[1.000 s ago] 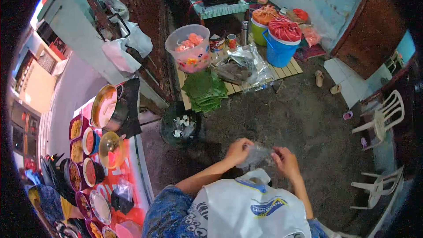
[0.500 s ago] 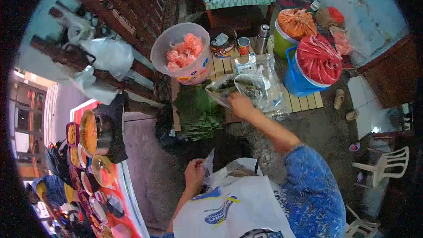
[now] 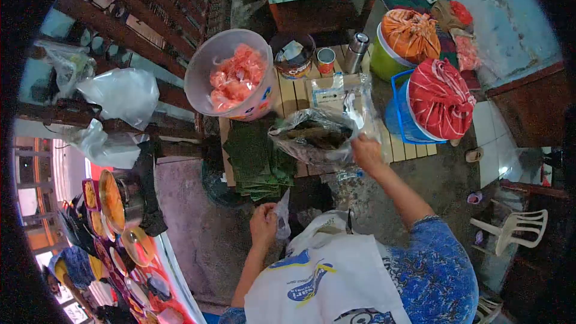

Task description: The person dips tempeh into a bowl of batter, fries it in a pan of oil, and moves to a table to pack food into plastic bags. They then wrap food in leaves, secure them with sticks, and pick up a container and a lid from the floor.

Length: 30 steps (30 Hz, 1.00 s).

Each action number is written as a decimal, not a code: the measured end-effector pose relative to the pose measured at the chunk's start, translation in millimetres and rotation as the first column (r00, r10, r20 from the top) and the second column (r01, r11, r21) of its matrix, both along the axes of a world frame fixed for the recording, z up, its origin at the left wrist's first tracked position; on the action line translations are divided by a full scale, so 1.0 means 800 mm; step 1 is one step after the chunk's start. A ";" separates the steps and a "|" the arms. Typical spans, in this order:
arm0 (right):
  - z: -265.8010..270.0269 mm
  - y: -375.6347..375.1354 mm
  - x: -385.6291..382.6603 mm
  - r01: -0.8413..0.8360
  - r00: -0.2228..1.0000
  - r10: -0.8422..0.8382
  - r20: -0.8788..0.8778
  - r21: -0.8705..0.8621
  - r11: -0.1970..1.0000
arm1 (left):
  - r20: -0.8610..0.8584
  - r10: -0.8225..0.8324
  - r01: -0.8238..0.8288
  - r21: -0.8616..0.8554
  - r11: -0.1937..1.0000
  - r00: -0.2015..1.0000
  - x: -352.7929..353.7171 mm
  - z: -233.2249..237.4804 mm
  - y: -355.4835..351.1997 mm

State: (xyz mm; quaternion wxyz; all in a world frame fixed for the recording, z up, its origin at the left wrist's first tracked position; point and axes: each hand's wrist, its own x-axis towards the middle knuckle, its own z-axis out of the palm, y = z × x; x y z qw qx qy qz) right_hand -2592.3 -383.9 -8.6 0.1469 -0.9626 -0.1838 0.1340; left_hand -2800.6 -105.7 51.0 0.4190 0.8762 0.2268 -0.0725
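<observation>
My left hand, fingers closed, holds a small cone-shaped clear plastic bag in front of the apron. Across the low slatted table reaches my right hand, its fingers closed at the right rim of a large clear plastic bag. That bag gapes wide, and dark brownish contents show inside it. To its left lies a stack of cut green leaves. Flat clear plastic packaging lies behind and right of the bag.
A bucket of pink wrapped pieces, a tub, a red can and a steel flask line the table's back. Cloth-topped green and blue buckets stand right. Dishes fill a red-covered table at left.
My right hand has moved right, from the front of the large bag to its right rim, and the bag's mouth is wider. My left hand still holds the small bag.
</observation>
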 end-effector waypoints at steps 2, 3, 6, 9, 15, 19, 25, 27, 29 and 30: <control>0.028 0.041 0.030 -0.229 0.811 0.151 0.565 0.068 0.971 | 0.007 -0.024 0.024 0.031 0.999 1.000 0.019 0.008 -0.005; 0.014 0.060 0.040 -0.269 0.810 0.152 0.567 0.128 0.955 | 0.016 0.004 -0.004 -0.013 1.000 1.000 0.026 0.011 -0.010; -0.009 0.115 0.057 -0.348 0.915 0.324 0.242 0.062 0.936 | -0.017 0.011 -0.011 -0.016 1.000 1.000 0.030 0.004 -0.012; -0.058 0.133 0.055 -0.110 0.964 0.166 0.206 -0.261 0.959 | -0.001 -0.009 0.009 0.012 1.000 1.000 0.027 -0.007 -0.027; -0.075 0.109 0.035 -0.019 0.992 0.015 0.124 0.035 0.999 | 0.019 -0.160 0.162 -0.113 0.980 0.987 -0.001 -0.080 0.015; -0.083 0.138 0.039 -0.028 0.997 0.008 0.075 0.269 0.963 | -0.126 -0.064 0.059 -0.043 0.997 0.990 -0.008 -0.193 0.049; -0.027 0.146 0.038 -0.190 0.971 0.145 0.188 0.250 0.949 | -0.021 -0.224 0.219 -0.132 0.967 0.974 0.070 -0.062 -0.015; 0.003 0.130 0.028 -0.075 0.978 0.005 0.210 0.324 0.943 | -0.049 -0.195 0.188 -0.124 0.974 0.980 0.078 -0.052 -0.023; 0.035 0.101 0.029 -0.008 0.995 -0.025 0.099 0.321 0.947 | -0.083 -0.154 0.144 -0.116 0.983 0.985 0.081 -0.072 -0.011; 0.047 0.091 0.032 0.047 0.999 -0.046 -0.012 0.313 0.949 | -0.028 -0.199 0.191 -0.173 0.966 0.980 0.087 -0.112 0.015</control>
